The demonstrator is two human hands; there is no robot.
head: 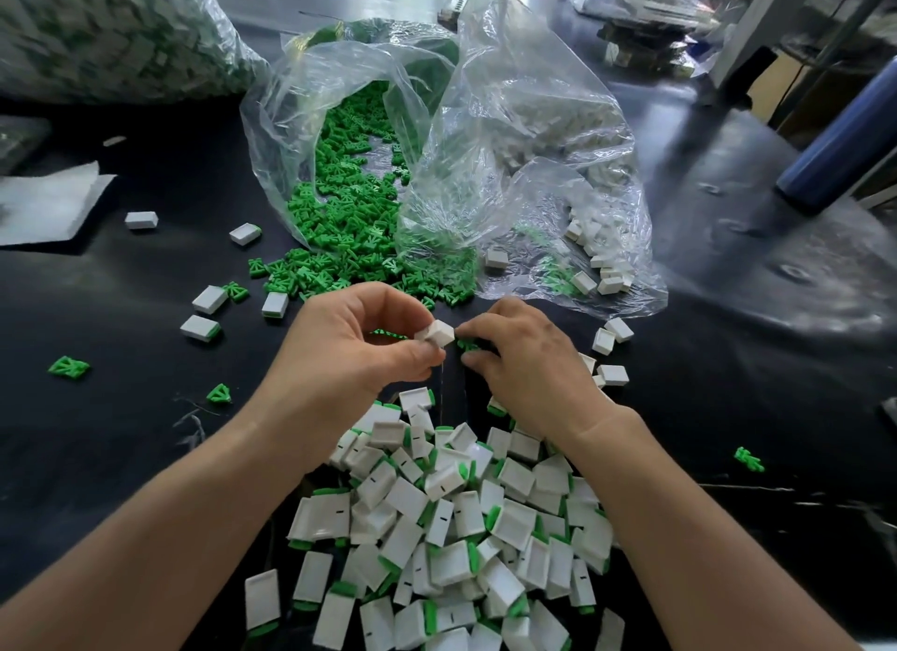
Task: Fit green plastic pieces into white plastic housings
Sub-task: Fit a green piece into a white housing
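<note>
My left hand [357, 342] pinches a small white housing [438, 332] between thumb and fingertips above the black table. My right hand [522, 354] sits just right of it and pinches a green piece [467, 344], whose tip is close to the housing's open side. A clear bag [310, 116] spills a heap of loose green pieces [349, 233] behind my hands. A second clear bag [534, 131] at the right holds white housings [599, 257]. Below my wrists lies a big pile of housings with green pieces fitted [451, 519].
Single housings [209, 299] and stray green pieces [69, 366] lie scattered on the black table [121, 456] to the left and right. A large filled bag [111, 34] stands at the back left, white foam sheet [43, 204] at the left edge, a blue roll [844, 141] at the right.
</note>
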